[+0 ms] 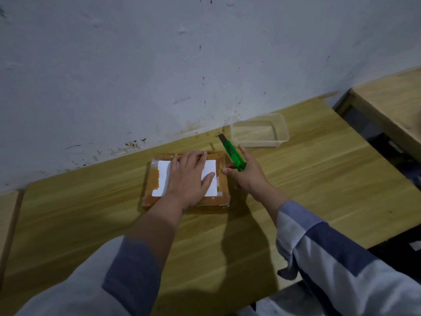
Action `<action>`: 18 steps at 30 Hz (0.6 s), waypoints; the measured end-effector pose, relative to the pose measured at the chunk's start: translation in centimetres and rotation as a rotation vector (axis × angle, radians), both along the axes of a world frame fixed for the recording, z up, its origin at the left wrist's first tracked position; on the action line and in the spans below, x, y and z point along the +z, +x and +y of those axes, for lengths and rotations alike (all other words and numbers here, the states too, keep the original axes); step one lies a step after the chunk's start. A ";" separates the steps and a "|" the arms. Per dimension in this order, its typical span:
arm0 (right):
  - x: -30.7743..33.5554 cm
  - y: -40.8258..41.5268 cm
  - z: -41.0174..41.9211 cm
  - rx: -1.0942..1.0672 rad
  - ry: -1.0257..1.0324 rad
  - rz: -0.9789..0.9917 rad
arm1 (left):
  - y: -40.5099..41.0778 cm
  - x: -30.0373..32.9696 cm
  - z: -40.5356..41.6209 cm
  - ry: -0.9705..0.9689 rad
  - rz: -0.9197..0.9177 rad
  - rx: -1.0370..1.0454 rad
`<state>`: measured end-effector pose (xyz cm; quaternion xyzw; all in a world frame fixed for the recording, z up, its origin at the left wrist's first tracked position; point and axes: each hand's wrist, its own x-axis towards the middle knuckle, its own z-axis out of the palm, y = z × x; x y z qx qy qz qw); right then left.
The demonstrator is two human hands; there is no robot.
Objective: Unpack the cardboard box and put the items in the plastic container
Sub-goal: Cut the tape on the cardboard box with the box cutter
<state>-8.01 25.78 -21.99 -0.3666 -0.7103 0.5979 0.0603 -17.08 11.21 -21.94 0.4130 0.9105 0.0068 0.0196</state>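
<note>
Cardboard box [185,179]: on the table [307,190], near the wall [159,65]. On its top, left hand [189,176], flat. Just right of box: right hand [247,174] with utility knife [233,155]. Behind and right of box: plastic container [259,130], against the wall.
</note>
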 end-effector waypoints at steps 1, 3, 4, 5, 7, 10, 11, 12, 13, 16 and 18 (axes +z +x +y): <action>-0.1 -0.2 0.2 0.004 -0.002 0.001 | -0.2 -0.1 0.1 0.008 -0.004 0.006; -0.3 -0.4 0.5 0.017 0.008 0.002 | -0.2 -0.3 0.2 0.035 -0.011 0.013; -0.4 -0.5 0.6 0.023 0.013 0.007 | -0.2 -0.3 0.3 0.054 -0.013 0.016; -0.6 -0.5 0.7 0.025 0.018 0.015 | -0.1 -0.3 0.3 0.073 -0.016 0.020; -0.9 -0.7 0.8 0.006 0.043 0.034 | 0.0 -0.4 0.4 0.102 -0.021 0.031; -1.0 -1.5 1.0 -0.072 0.096 0.063 | 0.0 -0.5 0.4 0.114 -0.026 0.041; -0.9 -1.9 1.0 -0.089 0.122 0.070 | 0.0 -0.6 0.4 0.114 -0.030 0.044; -0.8 -2.3 1.0 -0.095 0.154 0.074 | 0.0 -0.6 0.4 0.110 -0.037 0.046; -0.7 -2.6 0.9 -0.094 0.184 0.074 | 0.0 -0.7 0.4 0.101 -0.044 0.048; -0.6 -3.2 0.7 -0.085 0.246 0.030 | -0.1 -1.1 0.3 0.054 -0.070 0.059; -0.6 -3.3 0.6 -0.082 0.267 0.003 | -0.2 -1.2 0.3 0.046 -0.084 0.063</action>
